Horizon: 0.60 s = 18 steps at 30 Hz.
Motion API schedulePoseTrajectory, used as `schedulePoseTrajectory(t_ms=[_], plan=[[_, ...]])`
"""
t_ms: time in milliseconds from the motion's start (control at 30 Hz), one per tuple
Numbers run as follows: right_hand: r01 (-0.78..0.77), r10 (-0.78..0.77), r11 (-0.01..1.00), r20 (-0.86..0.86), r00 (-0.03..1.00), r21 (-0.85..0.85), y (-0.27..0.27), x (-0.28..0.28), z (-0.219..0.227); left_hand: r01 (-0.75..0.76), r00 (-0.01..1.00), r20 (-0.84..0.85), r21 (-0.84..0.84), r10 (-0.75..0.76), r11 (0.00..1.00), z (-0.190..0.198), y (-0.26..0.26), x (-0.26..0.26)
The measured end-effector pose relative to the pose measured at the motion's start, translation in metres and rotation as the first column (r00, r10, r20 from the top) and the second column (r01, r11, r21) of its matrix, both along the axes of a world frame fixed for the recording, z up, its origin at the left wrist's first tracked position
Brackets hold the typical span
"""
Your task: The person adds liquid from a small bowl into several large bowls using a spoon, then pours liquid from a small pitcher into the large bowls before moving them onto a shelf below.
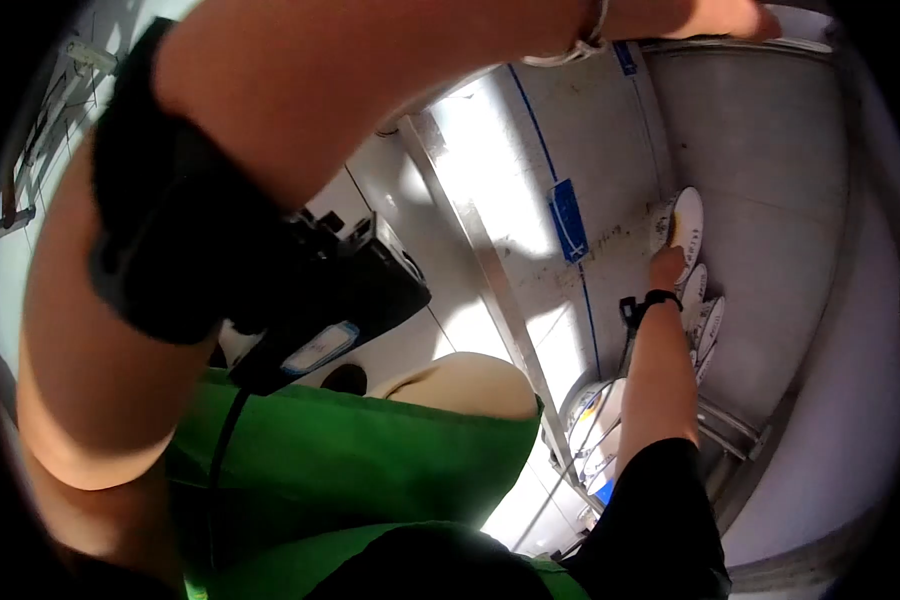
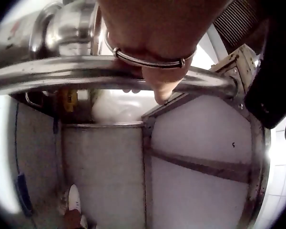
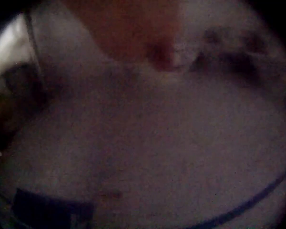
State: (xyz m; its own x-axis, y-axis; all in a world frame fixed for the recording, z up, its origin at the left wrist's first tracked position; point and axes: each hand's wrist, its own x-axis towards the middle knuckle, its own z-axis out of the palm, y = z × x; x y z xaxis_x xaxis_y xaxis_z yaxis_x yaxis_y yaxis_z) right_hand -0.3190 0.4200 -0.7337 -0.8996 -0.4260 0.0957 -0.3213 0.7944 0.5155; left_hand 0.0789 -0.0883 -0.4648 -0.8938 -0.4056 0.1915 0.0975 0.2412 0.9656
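Right hand (image 1: 667, 268): It reached in low and was on the bottom end of the white disc (image 1: 691, 228). I could not tell if it pinched the disc or only touched it, since the fingers were too small in the head view and blurry up close.
Disc: It stood up on its edge on what looked like a shelf (image 1: 610, 170), close to the grey wall (image 1: 760, 170).
Way to the disc: Most of it was just past the hand, straight on from the arm, so there was no big turn between them.
Long way of the disc: In the head view it looked thin and tall, a bit tipped, and ran nearly the same way as the arm.
Other discs (image 1: 712, 322): They were in a row beside the wrist, on the wall side, back toward the elbow.
Near hand: The right one was at the disc. The left hand (image 1: 715, 18) was well apart from it.
Left hand: It was wrapped on the steel rail (image 2: 38, 74), with its thumb on the near side.
Tight spot: The wall and the row were on the same side of the right hand, so the roomier side looked to be toward the blue line (image 1: 533, 120).
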Motion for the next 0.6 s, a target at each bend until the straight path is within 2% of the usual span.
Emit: schedulePoseTrajectory(t_ms=[67, 100, 167, 200, 233, 267, 300, 367, 400, 467, 500, 533, 567, 600], plan=[[0.007, -0.015, 0.990, -0.056, 0.998, -0.139, 0.005, -0.016, 0.004, 0.009, 1.000, 0.002, -0.002, -0.009, 1.000, 0.003, 0.007, 0.007], [0.007, -0.014, 0.990, -0.048, 0.999, -0.141, 0.006, -0.019, 0.007, 0.012, 1.000, 0.001, -0.004, -0.012, 1.000, 0.004, 0.010, 0.007], [0.164, -0.148, 0.971, 0.098, 0.984, -0.176, 0.011, -0.025, 0.016, 0.019, 1.000, -0.014, -0.006, -0.019, 1.000, 0.006, 0.013, 0.001], [0.166, -0.150, 0.971, 0.103, 0.983, -0.173, 0.019, -0.032, 0.013, 0.020, 1.000, -0.012, -0.003, -0.020, 1.000, 0.007, 0.012, -0.003], [-0.026, -0.011, 0.939, 0.106, 0.994, 0.342, 0.051, -0.063, 0.002, 0.023, 1.000, -0.010, 0.002, -0.023, 1.000, 0.006, 0.014, -0.007], [-0.207, 0.107, 0.623, 0.181, 0.978, 0.754, 0.086, -0.093, -0.011, 0.024, 1.000, -0.004, 0.006, -0.024, 1.000, 0.006, 0.016, -0.010], [-0.208, 0.103, 0.620, 0.183, 0.978, 0.757, 0.120, -0.122, -0.027, 0.023, 1.000, -0.003, 0.007, -0.023, 1.000, 0.007, 0.016, -0.013], [-0.380, 0.066, 0.568, 0.419, 0.906, 0.730, 0.170, -0.161, -0.046, 0.023, 1.000, 0.003, 0.016, -0.023, 1.000, 0.006, 0.017, -0.017], [-0.373, 0.060, 0.563, 0.414, 0.908, 0.737, 0.166, -0.148, -0.037, 0.021, 1.000, 0.007, 0.021, -0.021, 1.000, 0.007, 0.017, -0.016], [-0.141, 0.019, 0.590, 0.161, 0.987, 0.795, 0.113, -0.087, -0.014, 0.019, 1.000, 0.018, 0.036, -0.020, 0.999, 0.012, 0.018, -0.011], [-0.136, 0.018, 0.588, 0.156, 0.988, 0.797, 0.089, -0.064, -0.012, 0.017, 1.000, 0.006, 0.031, -0.017, 0.999, 0.011, 0.014, -0.013], [-0.062, 0.074, 0.941, -0.025, 0.997, 0.332, 0.064, -0.042, -0.013, 0.015, 1.000, 0.010, 0.035, -0.015, 0.999, 0.012, 0.013, -0.011], [-0.054, 0.058, 0.997, -0.059, 0.997, 0.061, 0.036, -0.023, -0.005, 0.018, 1.000, 0.009, 0.042, -0.019, 0.999, 0.013, 0.012, -0.013], [-0.087, 0.068, 0.971, -0.092, 0.993, -0.222, 0.005, -0.002, 0.004, 0.017, 1.000, 0.008, 0.041, -0.017, 0.999, 0.014, 0.011, -0.010]])
